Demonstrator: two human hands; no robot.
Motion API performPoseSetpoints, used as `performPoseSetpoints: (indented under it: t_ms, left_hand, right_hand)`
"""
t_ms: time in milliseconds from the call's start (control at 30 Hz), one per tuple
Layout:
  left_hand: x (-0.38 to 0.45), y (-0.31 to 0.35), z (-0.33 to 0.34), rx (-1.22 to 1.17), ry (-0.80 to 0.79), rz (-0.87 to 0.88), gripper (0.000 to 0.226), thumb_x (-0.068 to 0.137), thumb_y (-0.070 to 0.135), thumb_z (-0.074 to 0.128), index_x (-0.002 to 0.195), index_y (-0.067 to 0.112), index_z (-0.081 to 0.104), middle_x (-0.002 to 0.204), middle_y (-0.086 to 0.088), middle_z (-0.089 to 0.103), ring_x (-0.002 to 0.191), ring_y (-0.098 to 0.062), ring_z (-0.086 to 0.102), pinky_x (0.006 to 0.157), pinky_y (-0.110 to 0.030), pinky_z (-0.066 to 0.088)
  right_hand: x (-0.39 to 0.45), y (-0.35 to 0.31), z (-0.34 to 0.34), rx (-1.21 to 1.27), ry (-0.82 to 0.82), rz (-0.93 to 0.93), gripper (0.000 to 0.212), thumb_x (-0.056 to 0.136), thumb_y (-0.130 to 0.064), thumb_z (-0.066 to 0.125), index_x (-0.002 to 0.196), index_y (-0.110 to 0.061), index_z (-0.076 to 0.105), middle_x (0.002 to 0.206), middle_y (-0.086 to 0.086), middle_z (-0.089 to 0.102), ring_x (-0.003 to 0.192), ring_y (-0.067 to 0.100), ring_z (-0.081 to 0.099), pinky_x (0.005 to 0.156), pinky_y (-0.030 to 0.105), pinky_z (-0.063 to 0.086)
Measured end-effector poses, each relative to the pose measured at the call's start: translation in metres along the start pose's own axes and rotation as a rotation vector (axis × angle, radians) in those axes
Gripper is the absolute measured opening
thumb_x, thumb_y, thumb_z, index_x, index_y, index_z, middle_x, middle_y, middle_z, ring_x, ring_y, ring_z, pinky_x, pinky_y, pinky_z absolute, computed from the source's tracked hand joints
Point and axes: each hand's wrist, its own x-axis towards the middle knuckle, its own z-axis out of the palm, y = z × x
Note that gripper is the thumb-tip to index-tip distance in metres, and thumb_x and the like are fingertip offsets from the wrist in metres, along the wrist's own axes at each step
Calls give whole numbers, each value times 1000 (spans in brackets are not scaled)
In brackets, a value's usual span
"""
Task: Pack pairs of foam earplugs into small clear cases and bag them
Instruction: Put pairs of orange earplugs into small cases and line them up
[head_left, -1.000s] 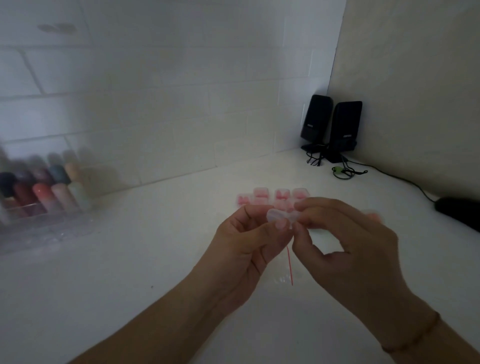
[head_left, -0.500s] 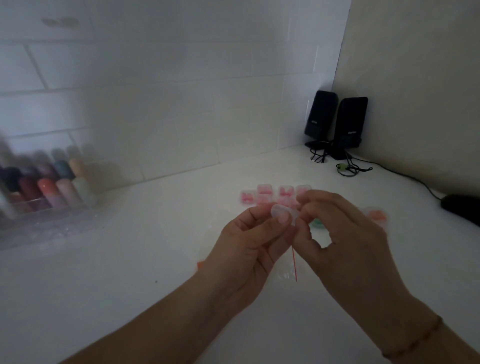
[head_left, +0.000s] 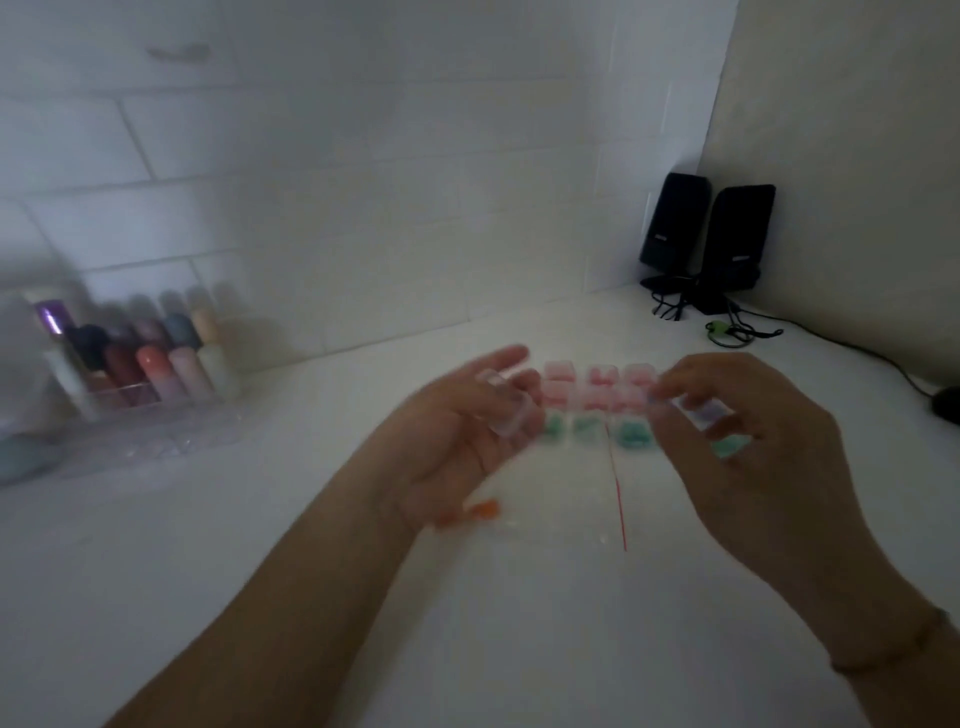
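- The white counter (head_left: 260, 545) spreads out under my arms and runs back to a wall of pale tiles (head_left: 311, 182); a plain beige wall (head_left: 857, 156) closes the corner on my right. The light is dim and much of the view is smeared with blur.
- At the far left, against the tiles, stands a clear organiser (head_left: 130, 415) holding upright bottles in mixed colours.
- In the far right corner two black speakers (head_left: 706, 234) stand side by side, their cables (head_left: 831, 338) trailing along the counter toward a dark object at the right edge.
- My left hand (head_left: 457, 441) is raised above the counter, palm turned up, fingers loosely spread; a small clear case (head_left: 506, 410) sits against the fingertips. The blur keeps me from telling whether I pinch it or it only rests there, and I cannot tell which way its long axis runs.
- My right hand (head_left: 753, 441) hovers well apart from the left, fingers curled, thumb and forefinger pinching a second clear piece (head_left: 698, 410), long axis slanting down to the right.
- Between my hands, on the counter, packed cases (head_left: 597, 395) lie in rows: pink ones behind, green ones in front.
- A clear bag with a thin red strip (head_left: 617, 493) lies flat in front of the rows, the strip pointing toward me.
- An orange earplug (head_left: 485, 509) lies on the counter just beside my left wrist.
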Motion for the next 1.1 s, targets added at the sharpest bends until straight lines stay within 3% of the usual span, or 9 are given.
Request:
performPoseSetpoints:
  t_ms: [100, 300, 400, 500, 633, 767, 867, 1033, 1100]
  left_hand:
    - [5, 28, -22, 41, 161, 130, 34, 83, -14, 41, 109, 2, 58, 85, -15, 62, 71, -22, 58, 59, -24, 56]
    - [-3, 41, -62, 1174, 346, 111, 7, 90, 17, 64, 94, 12, 68, 64, 1, 62, 53, -13, 54, 50, -22, 40]
    - [-10, 29, -70, 1564, 333, 50, 22, 78, 40, 77, 81, 19, 73, 58, 11, 61, 53, -4, 56, 53, -19, 41]
    - [-8, 20, -65, 1793, 321, 32, 30, 67, 49, 81, 82, 25, 71, 73, 13, 67, 69, 2, 62, 62, -16, 46]
    - [-5, 20, -66, 1749, 263, 50, 38, 65, 46, 85, 95, 32, 67, 77, 11, 67, 68, 3, 62, 62, -12, 45]
    - [-10, 22, -71, 1650, 231, 109, 41, 68, 43, 84, 102, 36, 63, 82, 12, 70, 63, 13, 58, 55, -4, 37]
    - [-11, 23, -71, 1531, 244, 91, 51, 66, 43, 85, 110, 35, 61, 86, 12, 72, 61, 9, 59, 60, -11, 42]
    - [-13, 19, -65, 1292, 67, 1, 45, 73, 13, 83, 113, 19, 64, 76, 2, 73, 54, -10, 55, 53, -19, 45]
    - [-12, 19, -64, 1234, 38, 72, 33, 73, 6, 82, 101, 17, 70, 70, 5, 70, 58, -10, 56, 54, -21, 46]
  right_hand:
    - [-2, 26, 0, -127, -260, 187, 22, 77, -23, 71, 68, -37, 57, 94, -13, 55, 86, 5, 54, 77, 19, 42]
    - [-7, 21, 16, -11, -514, 263, 13, 70, -49, 75, 77, -45, 65, 103, -19, 52, 102, 4, 50, 86, 17, 35]
    - [-13, 16, 28, -40, -494, 243, 43, 63, -75, 55, 90, -44, 68, 109, -12, 49, 107, 18, 49, 96, 34, 41]
    - [-19, 9, 37, -178, -643, 294, 81, 55, -91, 29, 121, -52, 54, 144, -4, 31, 136, 24, 24, 110, 38, 24]
    - [-24, -3, 47, -254, -763, 277, 66, 67, -83, 48, 129, -65, 34, 158, -12, -6, 145, 22, -10, 116, 42, 7]
    - [-22, -7, 49, -12, -509, 145, 59, 73, -33, 79, 106, -65, 43, 122, -14, 35, 114, 14, 33, 101, 24, 34]
    - [-22, -3, 49, 258, -349, 141, 72, 76, 8, 69, 101, -59, 56, 107, -9, 47, 93, 8, 52, 76, 10, 46]
    - [-20, -4, 41, 451, -205, 70, 58, 87, -4, 56, 100, -60, 61, 115, 0, 58, 107, 20, 60, 90, 38, 51]
    - [-20, -2, 38, 424, -188, 125, 53, 88, 2, 57, 98, -49, 66, 112, 6, 64, 103, 18, 62, 88, 36, 52]
